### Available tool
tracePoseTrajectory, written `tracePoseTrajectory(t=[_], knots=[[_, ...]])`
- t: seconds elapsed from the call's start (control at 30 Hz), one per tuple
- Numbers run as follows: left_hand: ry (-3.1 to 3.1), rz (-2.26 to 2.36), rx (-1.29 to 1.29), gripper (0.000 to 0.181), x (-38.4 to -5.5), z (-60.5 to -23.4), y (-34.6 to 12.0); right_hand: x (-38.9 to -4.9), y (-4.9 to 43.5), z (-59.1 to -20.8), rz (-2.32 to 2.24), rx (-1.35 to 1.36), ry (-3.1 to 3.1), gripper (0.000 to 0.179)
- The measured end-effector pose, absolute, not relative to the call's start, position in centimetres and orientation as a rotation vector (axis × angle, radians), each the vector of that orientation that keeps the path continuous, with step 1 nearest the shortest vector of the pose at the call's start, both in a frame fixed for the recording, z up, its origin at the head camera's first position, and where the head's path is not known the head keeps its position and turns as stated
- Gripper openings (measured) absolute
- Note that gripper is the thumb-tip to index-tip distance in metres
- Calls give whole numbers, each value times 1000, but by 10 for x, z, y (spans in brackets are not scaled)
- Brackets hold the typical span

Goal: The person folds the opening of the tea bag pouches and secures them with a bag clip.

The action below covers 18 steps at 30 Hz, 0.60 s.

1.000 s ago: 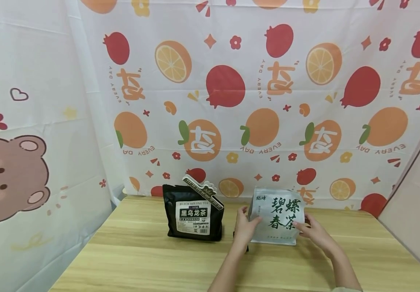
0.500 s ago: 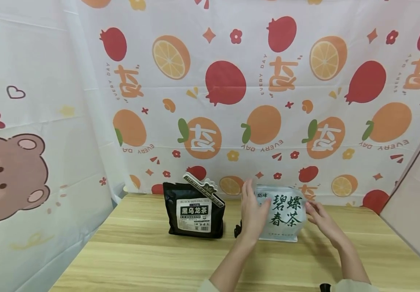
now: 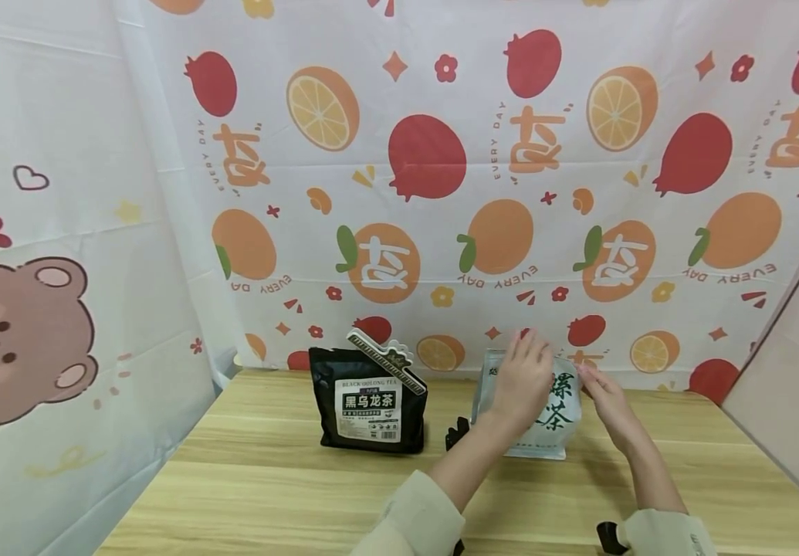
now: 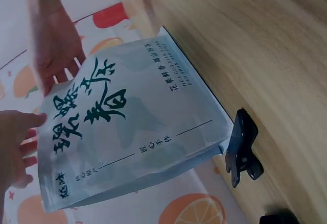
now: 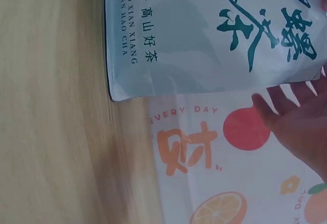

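Observation:
A pale blue tea bag point(image 3: 553, 421) with dark green lettering stands upright on the table. My left hand point(image 3: 524, 382) crosses in front of it at the top, hiding part of the lettering. In the left wrist view, that hand's thumb lies over the bag's top edge, with the index finger at its back. At the top right corner, my right hand point(image 3: 611, 409) pinches the bag; in the right wrist view its other fingers extend behind the side edge. A black clip point(image 4: 242, 150) lies on the table by the bag's lower left corner.
To the left stands a black oolong tea bag point(image 3: 371, 405) with a slanted decorative clip point(image 3: 388, 361) across its top. A fruit-print cloth point(image 3: 434, 255) hangs behind the wooden table point(image 3: 267, 479). White cloth hangs at the left side.
My left hand has gone from the tea bag's left side up and rightward along its top. The right hand has risen from the bag's lower right side to the top corner.

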<state>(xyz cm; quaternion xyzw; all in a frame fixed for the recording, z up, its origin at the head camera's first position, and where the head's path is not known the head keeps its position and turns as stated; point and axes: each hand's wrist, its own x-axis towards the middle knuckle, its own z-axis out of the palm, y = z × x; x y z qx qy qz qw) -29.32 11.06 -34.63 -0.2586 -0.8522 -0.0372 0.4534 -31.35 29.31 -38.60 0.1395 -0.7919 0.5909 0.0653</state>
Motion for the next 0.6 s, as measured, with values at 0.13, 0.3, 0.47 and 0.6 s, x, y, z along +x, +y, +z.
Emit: tracePoseTrajectory(t=[0.13, 0.3, 0.47, 0.6], knots=[[-2040, 68, -624, 19, -300, -352, 115, -312, 297, -389, 1809, 460, -2410, 63], [-1992, -5, -623, 17, -307, -353, 116, -313, 300, -396, 1808, 519, -2375, 63], [-1981, -121, -623, 16, -312, -352, 115, -311, 296, -402, 1791, 515, -2324, 60], [-2026, -175, -616, 19, -312, -351, 114, -308, 289, -402, 1830, 418, -2302, 55]])
